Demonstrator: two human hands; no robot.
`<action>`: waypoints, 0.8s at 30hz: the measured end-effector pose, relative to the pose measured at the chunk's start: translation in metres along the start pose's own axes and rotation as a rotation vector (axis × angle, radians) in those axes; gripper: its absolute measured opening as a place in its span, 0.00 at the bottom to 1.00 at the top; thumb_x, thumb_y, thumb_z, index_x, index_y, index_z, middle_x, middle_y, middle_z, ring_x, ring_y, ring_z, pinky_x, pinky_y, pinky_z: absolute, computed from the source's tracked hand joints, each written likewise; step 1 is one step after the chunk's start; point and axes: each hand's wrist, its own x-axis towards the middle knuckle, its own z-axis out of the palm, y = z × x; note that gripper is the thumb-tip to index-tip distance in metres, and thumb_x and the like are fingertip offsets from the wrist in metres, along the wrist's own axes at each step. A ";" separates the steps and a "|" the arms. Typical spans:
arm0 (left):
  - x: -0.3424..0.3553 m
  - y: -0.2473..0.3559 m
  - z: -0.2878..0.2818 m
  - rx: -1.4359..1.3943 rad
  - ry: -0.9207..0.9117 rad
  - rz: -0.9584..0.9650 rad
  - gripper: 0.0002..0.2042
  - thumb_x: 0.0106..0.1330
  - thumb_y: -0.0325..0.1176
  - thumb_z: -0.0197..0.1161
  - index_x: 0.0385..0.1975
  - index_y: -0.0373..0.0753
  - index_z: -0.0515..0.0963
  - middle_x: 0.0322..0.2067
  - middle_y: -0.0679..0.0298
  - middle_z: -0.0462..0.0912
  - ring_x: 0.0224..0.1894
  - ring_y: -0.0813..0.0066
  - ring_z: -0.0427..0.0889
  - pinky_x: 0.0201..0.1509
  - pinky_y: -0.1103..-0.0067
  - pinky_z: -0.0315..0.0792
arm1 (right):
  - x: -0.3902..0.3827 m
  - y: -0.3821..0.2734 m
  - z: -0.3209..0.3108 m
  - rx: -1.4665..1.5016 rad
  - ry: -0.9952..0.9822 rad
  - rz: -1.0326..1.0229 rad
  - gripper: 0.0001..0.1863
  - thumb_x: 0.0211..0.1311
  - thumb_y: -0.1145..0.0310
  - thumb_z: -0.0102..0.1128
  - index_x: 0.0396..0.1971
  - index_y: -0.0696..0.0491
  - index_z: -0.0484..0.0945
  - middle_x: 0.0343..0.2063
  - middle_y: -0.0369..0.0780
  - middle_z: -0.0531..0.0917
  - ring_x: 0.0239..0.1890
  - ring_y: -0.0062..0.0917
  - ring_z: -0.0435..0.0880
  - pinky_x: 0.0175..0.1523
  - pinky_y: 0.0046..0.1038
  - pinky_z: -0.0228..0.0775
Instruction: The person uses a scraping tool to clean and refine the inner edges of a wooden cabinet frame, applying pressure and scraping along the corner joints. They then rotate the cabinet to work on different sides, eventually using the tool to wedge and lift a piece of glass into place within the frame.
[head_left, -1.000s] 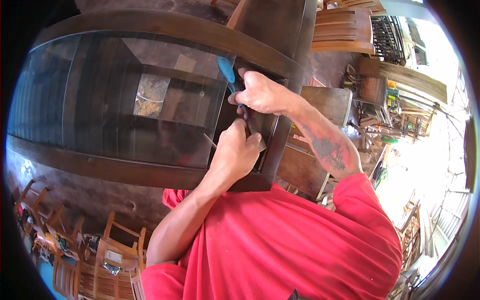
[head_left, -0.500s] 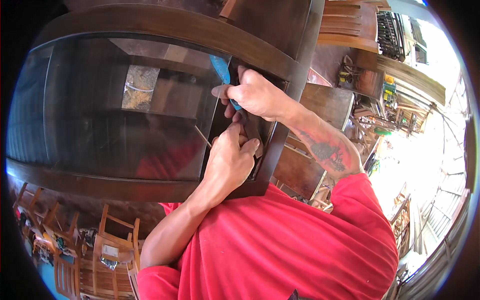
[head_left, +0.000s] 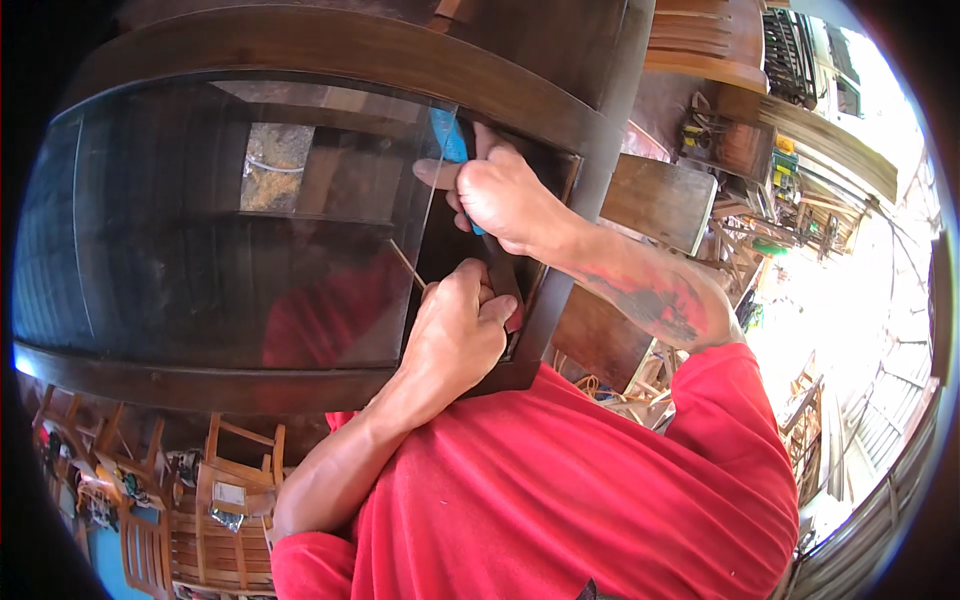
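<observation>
A dark brown wooden cabinet frame (head_left: pixel 170 375) lies across in front of me, with a glass pane (head_left: pixel 190 270) in it. Between the pane's right edge and the frame is a narrow dark opening. My right hand (head_left: pixel 500 195) is in that opening, fingers curled round a blue-handled tool (head_left: pixel 448 135). Its thumb stretches to the pane's edge. Closer to my body, my left hand (head_left: pixel 460 320) is closed, and a thin pale stick (head_left: pixel 405 262) pokes out of it over the glass. Beside its fingers shows a dark piece (head_left: pixel 503 275); whether it belongs to the tool, I cannot tell.
Wooden chairs (head_left: pixel 225 470) stand at the lower left. Beyond my right arm are a brown tabletop (head_left: pixel 660 200), stacked boards (head_left: pixel 825 145) and a slatted wooden piece (head_left: pixel 705 40). A second dark panel (head_left: pixel 540 50) adjoins the frame at the far side.
My right hand has turned a little and its thumb now reaches straighter toward the glass. The blue handle has shifted slightly right. My left hand stays nearly in place.
</observation>
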 end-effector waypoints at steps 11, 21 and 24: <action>0.000 -0.010 0.001 0.019 -0.021 0.016 0.06 0.65 0.24 0.65 0.34 0.26 0.76 0.29 0.49 0.88 0.33 0.62 0.89 0.37 0.70 0.77 | -0.012 -0.004 0.006 -0.045 0.094 0.084 0.34 0.66 0.66 0.69 0.63 0.62 0.60 0.25 0.34 0.70 0.24 0.18 0.69 0.26 0.25 0.66; -0.004 -0.005 -0.001 0.018 -0.033 -0.011 0.07 0.64 0.24 0.66 0.34 0.26 0.77 0.30 0.47 0.88 0.37 0.56 0.90 0.40 0.67 0.78 | -0.014 0.007 0.008 -0.037 0.107 -0.106 0.25 0.67 0.72 0.62 0.61 0.59 0.65 0.25 0.32 0.69 0.26 0.17 0.68 0.26 0.23 0.61; -0.004 -0.010 0.000 0.076 -0.015 0.044 0.07 0.64 0.24 0.65 0.35 0.26 0.77 0.31 0.47 0.88 0.37 0.56 0.90 0.40 0.67 0.79 | -0.020 -0.002 0.011 -0.030 0.105 -0.025 0.24 0.67 0.73 0.61 0.60 0.58 0.66 0.26 0.32 0.68 0.27 0.17 0.68 0.26 0.23 0.61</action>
